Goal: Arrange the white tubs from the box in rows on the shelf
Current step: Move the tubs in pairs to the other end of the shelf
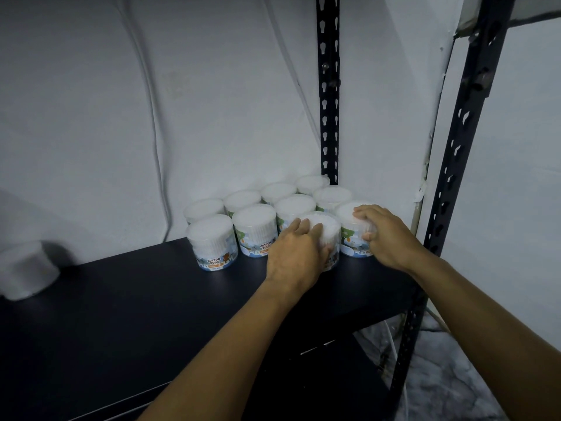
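Note:
Several white cotton-bud tubs (254, 229) stand in rows at the back right of the dark shelf (151, 314), against the wall. My left hand (296, 253) grips a tub (328, 229) in the front row, fingers over its lid. My right hand (385, 235) holds the front tub (349, 214) nearest the shelf post, fingers over its top and side. Both held tubs stand upright on the shelf, side by side. The box is not in view.
A blurred white tub (27, 270) sits alone at the shelf's far left. Black perforated posts rise at the back right corner (328, 86) and the front right (467, 132). A lower shelf (318, 375) shows beneath. The wall is close behind the tubs.

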`<state>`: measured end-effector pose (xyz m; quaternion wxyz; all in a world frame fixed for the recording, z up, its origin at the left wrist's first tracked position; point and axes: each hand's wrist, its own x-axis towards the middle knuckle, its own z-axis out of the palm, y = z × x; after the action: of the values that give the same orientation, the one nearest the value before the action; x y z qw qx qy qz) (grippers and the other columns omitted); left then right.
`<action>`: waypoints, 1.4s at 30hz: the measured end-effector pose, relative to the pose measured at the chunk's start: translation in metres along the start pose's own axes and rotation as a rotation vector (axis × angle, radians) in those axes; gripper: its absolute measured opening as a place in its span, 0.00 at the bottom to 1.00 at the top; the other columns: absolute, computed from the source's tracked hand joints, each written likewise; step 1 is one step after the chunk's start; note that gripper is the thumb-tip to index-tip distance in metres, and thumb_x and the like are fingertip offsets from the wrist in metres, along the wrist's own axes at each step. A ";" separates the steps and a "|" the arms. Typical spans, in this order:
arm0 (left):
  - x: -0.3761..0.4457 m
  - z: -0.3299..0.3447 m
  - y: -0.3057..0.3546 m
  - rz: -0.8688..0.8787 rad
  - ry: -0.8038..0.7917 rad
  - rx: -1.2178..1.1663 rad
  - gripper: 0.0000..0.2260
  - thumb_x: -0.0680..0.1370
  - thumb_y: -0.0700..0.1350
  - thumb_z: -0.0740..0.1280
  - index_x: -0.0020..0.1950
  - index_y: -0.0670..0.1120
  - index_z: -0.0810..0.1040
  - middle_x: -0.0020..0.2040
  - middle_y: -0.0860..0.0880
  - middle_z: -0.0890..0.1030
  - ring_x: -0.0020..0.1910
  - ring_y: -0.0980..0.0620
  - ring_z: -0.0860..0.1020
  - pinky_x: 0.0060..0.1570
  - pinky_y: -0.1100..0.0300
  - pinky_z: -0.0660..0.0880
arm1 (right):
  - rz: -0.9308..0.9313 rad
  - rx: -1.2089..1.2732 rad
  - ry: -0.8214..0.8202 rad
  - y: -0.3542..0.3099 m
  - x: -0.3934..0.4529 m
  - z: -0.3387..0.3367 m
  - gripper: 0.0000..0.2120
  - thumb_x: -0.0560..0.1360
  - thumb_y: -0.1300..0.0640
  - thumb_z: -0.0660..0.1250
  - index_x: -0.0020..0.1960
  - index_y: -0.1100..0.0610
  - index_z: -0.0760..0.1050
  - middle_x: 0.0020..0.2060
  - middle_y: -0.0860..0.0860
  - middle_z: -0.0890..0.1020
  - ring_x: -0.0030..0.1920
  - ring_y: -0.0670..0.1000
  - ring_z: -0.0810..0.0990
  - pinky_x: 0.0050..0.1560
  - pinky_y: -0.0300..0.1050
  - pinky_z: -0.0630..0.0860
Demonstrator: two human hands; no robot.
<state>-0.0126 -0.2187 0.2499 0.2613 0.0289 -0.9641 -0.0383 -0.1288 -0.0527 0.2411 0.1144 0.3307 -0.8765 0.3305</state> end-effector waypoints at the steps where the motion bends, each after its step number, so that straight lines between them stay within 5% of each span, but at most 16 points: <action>1: 0.000 -0.001 0.000 -0.005 -0.007 0.001 0.12 0.79 0.55 0.61 0.56 0.48 0.72 0.53 0.51 0.74 0.57 0.50 0.71 0.43 0.52 0.75 | 0.000 0.002 0.002 0.000 0.001 0.000 0.25 0.70 0.75 0.62 0.66 0.61 0.70 0.67 0.52 0.71 0.67 0.51 0.66 0.62 0.30 0.57; 7: 0.001 -0.004 0.001 0.006 -0.027 0.020 0.12 0.80 0.55 0.60 0.55 0.48 0.72 0.52 0.50 0.75 0.56 0.50 0.71 0.41 0.53 0.74 | 0.018 0.018 0.009 0.000 0.001 0.001 0.25 0.70 0.75 0.62 0.66 0.61 0.70 0.67 0.52 0.70 0.67 0.51 0.66 0.66 0.35 0.58; 12: 0.001 -0.006 0.001 0.026 -0.019 0.057 0.12 0.80 0.53 0.60 0.57 0.48 0.73 0.53 0.50 0.75 0.56 0.50 0.71 0.43 0.54 0.69 | 0.042 0.048 0.031 0.001 0.000 0.004 0.26 0.70 0.77 0.61 0.66 0.61 0.70 0.67 0.54 0.70 0.66 0.49 0.66 0.62 0.26 0.57; 16: 0.001 -0.004 0.002 0.013 0.004 0.066 0.12 0.80 0.54 0.60 0.56 0.49 0.73 0.51 0.51 0.76 0.55 0.50 0.71 0.46 0.52 0.72 | 0.027 0.046 0.054 0.004 -0.001 0.008 0.26 0.70 0.76 0.60 0.66 0.61 0.69 0.68 0.55 0.70 0.69 0.52 0.65 0.70 0.39 0.58; 25: -0.001 -0.005 0.003 0.005 -0.002 0.071 0.13 0.79 0.55 0.59 0.57 0.48 0.73 0.53 0.51 0.76 0.57 0.49 0.71 0.47 0.52 0.74 | 0.028 0.009 0.024 0.000 -0.003 0.006 0.27 0.71 0.74 0.61 0.68 0.60 0.67 0.69 0.52 0.68 0.70 0.50 0.61 0.64 0.31 0.52; 34: -0.001 0.001 0.001 -0.014 -0.017 0.039 0.18 0.80 0.56 0.59 0.64 0.47 0.71 0.60 0.49 0.75 0.65 0.48 0.69 0.55 0.51 0.75 | -0.029 -0.093 0.007 -0.002 -0.006 -0.001 0.26 0.73 0.70 0.63 0.70 0.58 0.65 0.71 0.50 0.66 0.74 0.50 0.54 0.71 0.40 0.46; 38: -0.007 -0.003 -0.001 -0.005 -0.019 -0.025 0.28 0.80 0.58 0.58 0.76 0.45 0.60 0.76 0.44 0.62 0.76 0.47 0.55 0.71 0.52 0.60 | -0.022 -0.104 -0.041 -0.011 -0.007 -0.008 0.29 0.73 0.69 0.62 0.72 0.59 0.62 0.73 0.51 0.63 0.75 0.50 0.52 0.73 0.43 0.45; 42: -0.019 -0.021 -0.020 -0.038 0.051 -0.041 0.29 0.80 0.60 0.57 0.76 0.46 0.61 0.77 0.47 0.61 0.77 0.51 0.53 0.72 0.60 0.50 | -0.044 -0.057 0.016 -0.030 -0.007 -0.011 0.30 0.73 0.66 0.62 0.73 0.57 0.60 0.74 0.50 0.61 0.75 0.48 0.50 0.72 0.40 0.45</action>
<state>0.0149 -0.2387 0.2567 0.2856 0.0429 -0.9554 -0.0623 -0.1038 -0.0588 0.2612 0.1382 0.3438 -0.8771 0.3056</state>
